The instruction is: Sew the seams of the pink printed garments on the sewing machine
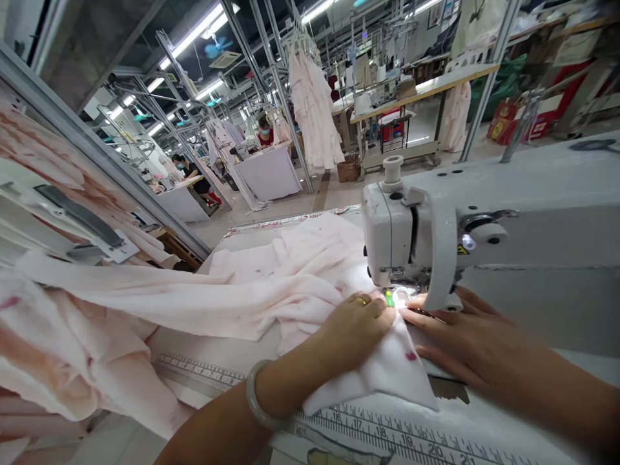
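A pale pink fabric (pixel 271 284) with small red spots lies bunched on the sewing table and trails off to the left. My left hand (pixel 356 326), with a ring and a jade bangle at the wrist, presses its curled fingers down on the cloth just in front of the needle. My right hand (pixel 453 336) lies flat with fingers stretched out on the fabric's edge, under the arm of the white sewing machine (pixel 484 219). Both sets of fingertips meet near the lit presser foot (pixel 394 298).
A ruler scale (pixel 387 433) is printed along the table's front edge. More pink cloth hangs on a rack (pixel 72 213) at left. Behind are other workstations (pixel 268 171) with seated people, hanging garments (pixel 314 110) and metal frame posts.
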Demonstrator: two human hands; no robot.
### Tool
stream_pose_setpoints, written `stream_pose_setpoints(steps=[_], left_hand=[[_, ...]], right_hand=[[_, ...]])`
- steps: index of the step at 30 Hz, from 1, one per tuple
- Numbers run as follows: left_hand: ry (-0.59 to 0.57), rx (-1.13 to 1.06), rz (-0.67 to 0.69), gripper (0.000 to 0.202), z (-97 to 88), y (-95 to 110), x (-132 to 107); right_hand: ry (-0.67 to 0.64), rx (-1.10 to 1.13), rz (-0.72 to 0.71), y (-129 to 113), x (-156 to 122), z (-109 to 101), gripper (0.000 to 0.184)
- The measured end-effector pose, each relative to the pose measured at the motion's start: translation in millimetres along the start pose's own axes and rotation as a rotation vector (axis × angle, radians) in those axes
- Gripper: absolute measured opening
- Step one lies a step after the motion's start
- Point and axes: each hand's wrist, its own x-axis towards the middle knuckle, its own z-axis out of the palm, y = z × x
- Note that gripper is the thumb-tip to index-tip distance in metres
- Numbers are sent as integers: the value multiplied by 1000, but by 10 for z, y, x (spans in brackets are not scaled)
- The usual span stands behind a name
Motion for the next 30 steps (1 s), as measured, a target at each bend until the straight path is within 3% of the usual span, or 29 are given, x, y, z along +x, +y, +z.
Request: stream_pose_setpoints(steps=[6, 12, 17, 20, 24, 27, 30], left_hand=[[49, 100, 28, 22, -15, -28, -13], [160, 60, 78, 19, 71, -126, -58], [41, -16, 139, 17, -54, -241, -95], [2, 30, 74, 15, -271, -111, -213], [88, 55, -90, 17, -525, 243, -371], [50, 44, -104, 15, -536, 431, -374], [-56, 40, -41, 14, -405, 459, -314]], right_hand=[[56, -3, -39, -35, 55, -76, 26], [15, 49, -205, -172, 82, -145, 31], [-69, 156, -233, -399, 67, -211, 37], [-82, 171, -230, -469, 49, -194, 42], [-85, 240, -261, -500, 29, -127, 40], [-73, 267, -293, -524, 33, -117, 41], [-141, 314, -265, -547, 38, -135, 35]])
